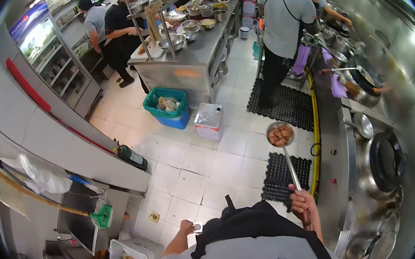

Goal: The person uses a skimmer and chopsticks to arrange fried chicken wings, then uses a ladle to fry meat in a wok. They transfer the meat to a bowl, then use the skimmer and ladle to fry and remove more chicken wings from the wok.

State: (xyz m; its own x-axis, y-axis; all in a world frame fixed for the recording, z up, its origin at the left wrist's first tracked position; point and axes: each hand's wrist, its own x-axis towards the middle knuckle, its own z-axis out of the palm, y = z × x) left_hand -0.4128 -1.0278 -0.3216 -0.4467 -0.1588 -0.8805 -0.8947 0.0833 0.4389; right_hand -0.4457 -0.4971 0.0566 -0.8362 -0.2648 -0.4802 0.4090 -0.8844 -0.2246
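Note:
My right hand (304, 203) is wrapped round the wooden grip of a long-handled metal ladle (291, 167), stretched out ahead over the floor. The ladle's round bowl holds several brown chunks of cooked meat (280, 135). Low in front of me, beside my apron (262, 220), my left hand (187, 226) is closed. A small whitish object with a grey round middle (197, 227) shows at its fingers; what it is I cannot make out.
Black rubber mats (285, 174) lie on the tiles. A stove counter with woks (385, 161) runs along the right. Ahead stand a steel prep table (171, 75), a blue bin (174, 122) and a square tin (209, 121). A co-worker (282, 20) stands by the stove; others work far left.

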